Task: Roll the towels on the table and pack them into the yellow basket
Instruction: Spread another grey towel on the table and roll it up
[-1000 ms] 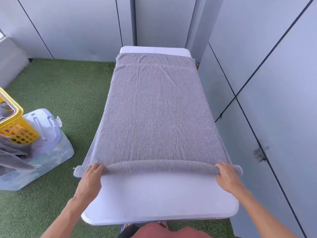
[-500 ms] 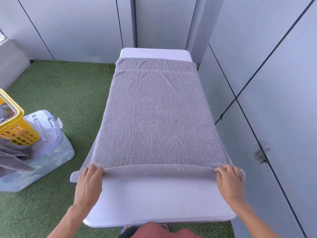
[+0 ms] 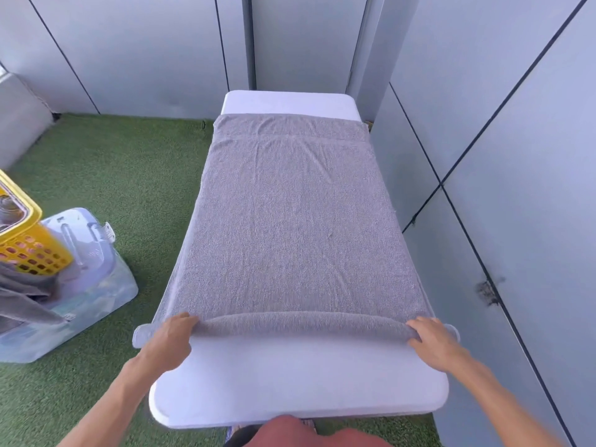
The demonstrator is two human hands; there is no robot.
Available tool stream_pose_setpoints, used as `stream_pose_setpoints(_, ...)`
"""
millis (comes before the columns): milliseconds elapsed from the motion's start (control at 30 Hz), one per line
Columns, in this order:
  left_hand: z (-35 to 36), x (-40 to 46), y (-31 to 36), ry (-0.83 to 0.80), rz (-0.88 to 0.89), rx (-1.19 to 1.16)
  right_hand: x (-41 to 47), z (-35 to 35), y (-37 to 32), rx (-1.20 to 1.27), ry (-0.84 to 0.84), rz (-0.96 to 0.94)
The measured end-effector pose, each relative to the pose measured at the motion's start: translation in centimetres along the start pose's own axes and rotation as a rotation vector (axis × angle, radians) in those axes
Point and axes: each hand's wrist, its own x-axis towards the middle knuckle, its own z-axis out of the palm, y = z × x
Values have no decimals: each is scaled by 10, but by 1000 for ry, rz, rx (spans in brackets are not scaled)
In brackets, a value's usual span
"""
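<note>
Grey towel (image 3: 290, 221) lies spread along the white worktop (image 3: 296, 382), its near edge rolled into a thin tube. I see my left hand (image 3: 167, 340) and right hand (image 3: 432, 341) curled over that roll's two ends, gripping it. Off to the left, the yellow basket (image 3: 24, 240) sits on a clear plastic bin (image 3: 90, 285) on the green turf (image 3: 122, 175).

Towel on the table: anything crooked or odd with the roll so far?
The towel lies flat and square on the table. The roll is even, though both ends overhang the table edges beyond the left hand and right hand. Unrelated: a dark scuff marks the right wall.
</note>
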Motion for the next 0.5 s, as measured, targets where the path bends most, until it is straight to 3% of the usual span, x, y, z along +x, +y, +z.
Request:
stream_pose_setpoints(67, -7, 4, 0, -77, -48, -98, -2, -6, 8, 294, -40, 56)
stream_pose_setpoints(167, -15, 2, 3, 157, -116, -340, 3, -12, 11, 726, 98, 154)
stream_pose_setpoints(267, -6, -12, 8, 467, -60, -87, 5, -2, 4, 582, 407, 151)
stream_pose_setpoints(367, 15, -34, 22, 584, 88, -59, -8, 27, -10, 237, 613, 74)
stream_pose_setpoints(500, 32, -44, 28, 533, 100, 30, -12, 52, -19, 39, 572, 47)
